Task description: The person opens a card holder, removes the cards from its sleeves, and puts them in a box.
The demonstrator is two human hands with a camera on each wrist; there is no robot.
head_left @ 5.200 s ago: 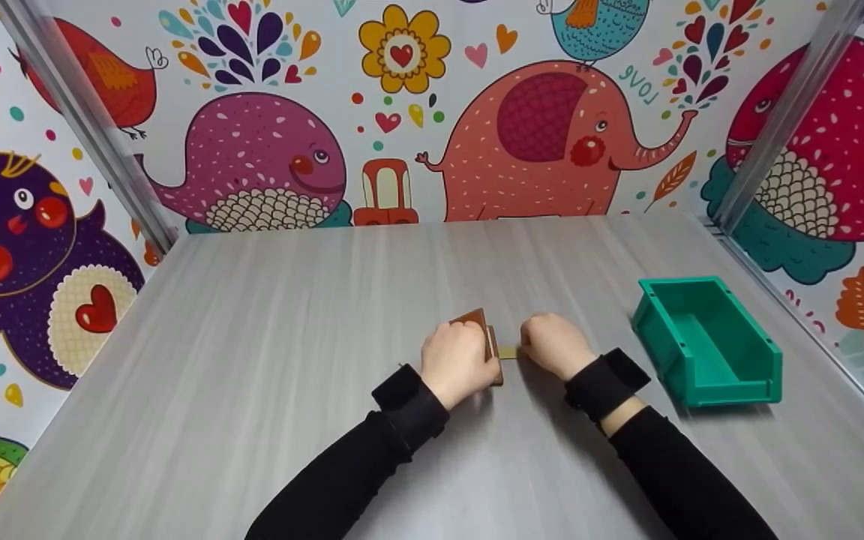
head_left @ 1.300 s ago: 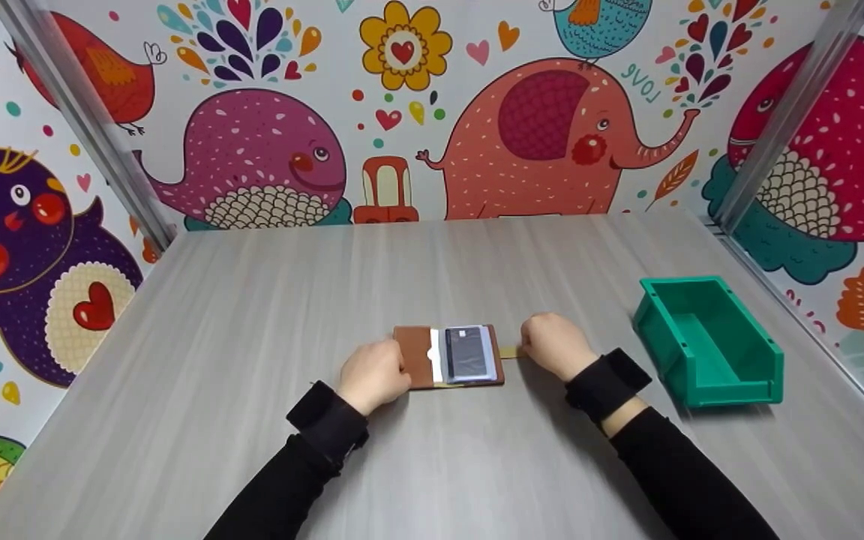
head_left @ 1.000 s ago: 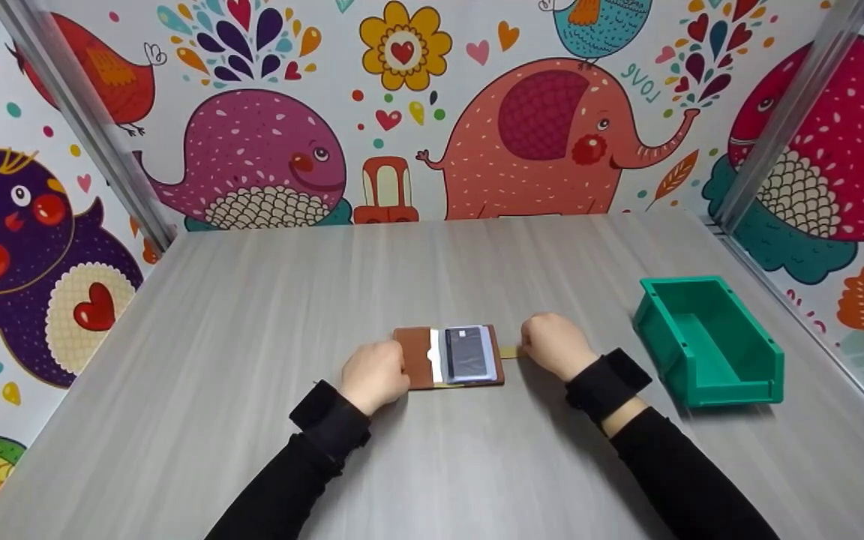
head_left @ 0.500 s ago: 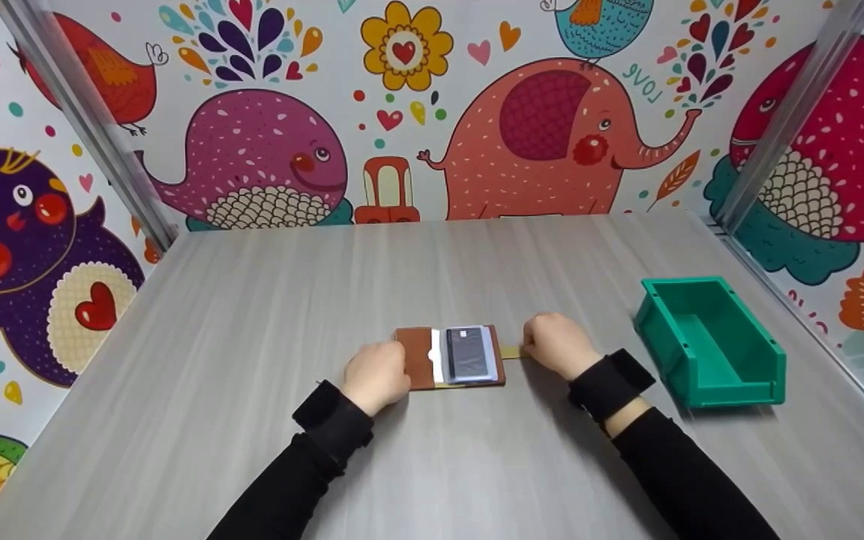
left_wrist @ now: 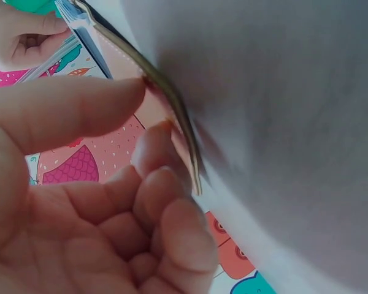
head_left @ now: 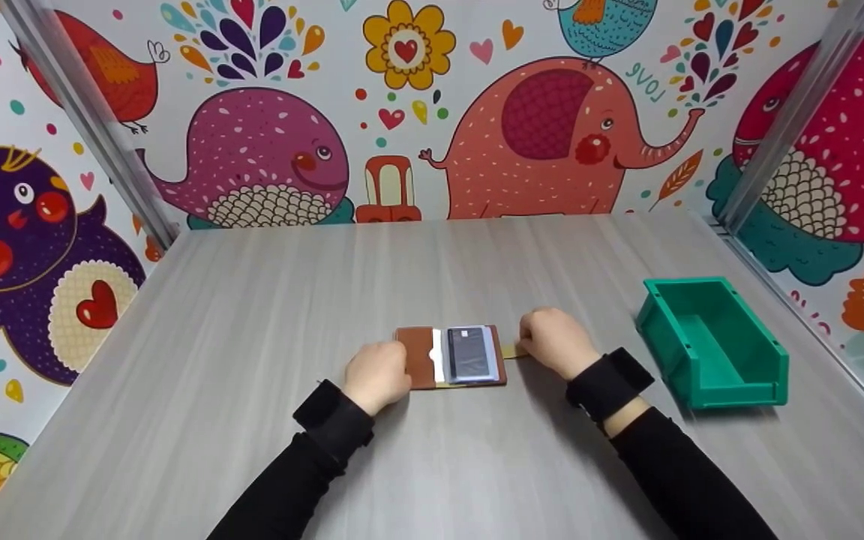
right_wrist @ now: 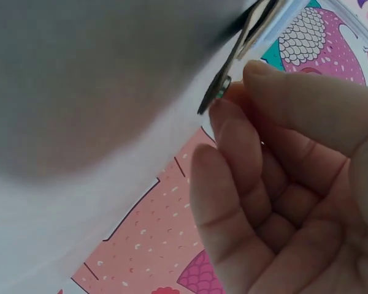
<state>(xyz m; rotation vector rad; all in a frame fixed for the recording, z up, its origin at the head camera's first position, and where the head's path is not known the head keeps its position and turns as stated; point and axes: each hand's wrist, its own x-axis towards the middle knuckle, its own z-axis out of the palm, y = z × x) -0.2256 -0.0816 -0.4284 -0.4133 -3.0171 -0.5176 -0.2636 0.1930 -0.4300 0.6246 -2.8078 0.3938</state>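
Observation:
A small brown card wallet (head_left: pixel 418 366) lies spread flat on the table, with a dark card (head_left: pixel 469 354) behind clear plastic on its right half. My left hand (head_left: pixel 376 378) pinches the outer edge of its left cover; the left wrist view shows thumb and index finger at that cover (left_wrist: pixel 172 101), which bends slightly. On the other side, my right hand (head_left: pixel 558 343) has curled fingers at the end of the wallet's yellowish strap (head_left: pixel 511 352). A metal snap (right_wrist: pixel 224 87) on this strap shows beside the index fingertip in the right wrist view.
To the right of my right hand stands a green plastic bin (head_left: pixel 713 345), with nothing visible inside. The pale wood-grain table (head_left: pixel 289 300) is bounded at the back and sides by panels (head_left: pixel 402 112) printed with cartoon animals.
About five seconds ago my left hand held the cover raised; the cover now lies folded out to the left. Since half a second ago, my right hand has shifted slightly upward and the strap has tilted.

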